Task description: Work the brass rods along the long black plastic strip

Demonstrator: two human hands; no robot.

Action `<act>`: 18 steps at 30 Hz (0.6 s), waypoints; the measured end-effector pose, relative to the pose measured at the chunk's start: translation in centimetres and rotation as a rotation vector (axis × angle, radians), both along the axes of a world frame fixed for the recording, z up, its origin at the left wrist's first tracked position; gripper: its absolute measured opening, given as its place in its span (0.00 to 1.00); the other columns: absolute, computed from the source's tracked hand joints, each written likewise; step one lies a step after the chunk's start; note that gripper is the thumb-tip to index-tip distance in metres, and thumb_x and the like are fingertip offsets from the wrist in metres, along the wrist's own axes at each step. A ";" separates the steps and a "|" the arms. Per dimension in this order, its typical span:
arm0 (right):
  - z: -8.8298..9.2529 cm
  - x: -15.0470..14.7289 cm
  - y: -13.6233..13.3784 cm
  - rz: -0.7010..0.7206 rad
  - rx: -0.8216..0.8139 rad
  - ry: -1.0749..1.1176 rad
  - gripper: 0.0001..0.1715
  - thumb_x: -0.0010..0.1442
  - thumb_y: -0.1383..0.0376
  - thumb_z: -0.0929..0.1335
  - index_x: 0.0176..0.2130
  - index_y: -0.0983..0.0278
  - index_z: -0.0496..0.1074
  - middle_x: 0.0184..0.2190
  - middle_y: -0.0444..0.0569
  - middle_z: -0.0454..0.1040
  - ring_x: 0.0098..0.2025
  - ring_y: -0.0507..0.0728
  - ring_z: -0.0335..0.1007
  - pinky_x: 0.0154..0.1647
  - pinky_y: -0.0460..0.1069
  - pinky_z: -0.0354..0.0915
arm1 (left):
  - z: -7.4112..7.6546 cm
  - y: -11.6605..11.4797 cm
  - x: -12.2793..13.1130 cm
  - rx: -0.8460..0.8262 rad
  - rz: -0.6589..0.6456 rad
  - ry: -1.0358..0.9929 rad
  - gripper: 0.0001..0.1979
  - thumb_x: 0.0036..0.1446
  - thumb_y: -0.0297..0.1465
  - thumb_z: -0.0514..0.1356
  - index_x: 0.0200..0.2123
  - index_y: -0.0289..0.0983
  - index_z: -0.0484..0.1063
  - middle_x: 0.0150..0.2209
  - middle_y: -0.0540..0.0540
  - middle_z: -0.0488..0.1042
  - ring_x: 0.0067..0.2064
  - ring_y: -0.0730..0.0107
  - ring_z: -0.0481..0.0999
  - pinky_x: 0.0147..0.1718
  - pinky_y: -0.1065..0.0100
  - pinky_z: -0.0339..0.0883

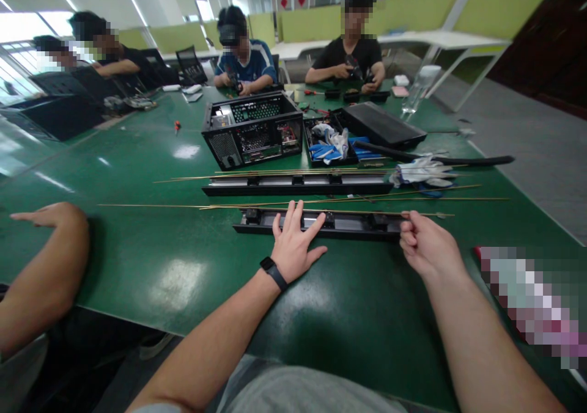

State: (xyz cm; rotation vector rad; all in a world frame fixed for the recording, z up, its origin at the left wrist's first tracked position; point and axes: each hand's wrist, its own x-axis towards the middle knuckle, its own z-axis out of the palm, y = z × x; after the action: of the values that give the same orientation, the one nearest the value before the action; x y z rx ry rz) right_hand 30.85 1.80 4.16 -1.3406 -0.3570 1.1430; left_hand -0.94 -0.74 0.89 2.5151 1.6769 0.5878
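Note:
A long black channel (351, 222) with dark blocks inside lies across the table in front of me. My left hand (296, 245), wearing a dark wristwatch, rests over its middle with the fingers spread. At the channel's right end, my right hand (426, 239) is closed in a pinch on a thin brass-coloured rod (367, 212) running along the channel's far edge. More thin rods (151, 205) extend to the left and right. A second black channel (293, 189) lies parallel just beyond, also with rods along it.
An open black computer case (257, 132) stands beyond the channels. Right of it are a box with gloves (330, 144), a black panel (385, 123), another glove pair (424, 173) and a clear bottle (419, 89). A neighbour's arm (50, 266) rests at left; several people sit around the table.

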 end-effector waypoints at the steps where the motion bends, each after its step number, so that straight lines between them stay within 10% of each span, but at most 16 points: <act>1: -0.1 0.1 0.0 0.007 0.003 -0.006 0.15 0.82 0.59 0.80 0.43 0.59 0.77 0.26 0.37 0.71 0.16 0.46 0.59 0.12 0.39 0.50 | -0.1 0.0 0.0 0.002 0.001 -0.003 0.44 0.73 0.43 0.81 0.87 0.58 0.73 0.94 0.29 0.56 0.94 0.23 0.53 0.85 0.18 0.55; 18: 0.1 -0.1 -0.3 0.053 -0.014 0.003 0.14 0.77 0.61 0.82 0.43 0.61 0.78 0.25 0.37 0.72 0.16 0.46 0.57 0.12 0.38 0.51 | -0.2 -0.1 0.2 0.014 0.010 0.015 0.45 0.73 0.43 0.81 0.87 0.60 0.72 0.94 0.30 0.57 0.94 0.23 0.54 0.84 0.18 0.58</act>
State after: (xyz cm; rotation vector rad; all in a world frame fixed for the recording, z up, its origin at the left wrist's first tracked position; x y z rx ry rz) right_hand 30.73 1.52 4.22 -1.3480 -0.3852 1.1933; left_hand -0.77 -0.88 0.64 2.5279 1.6971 0.5850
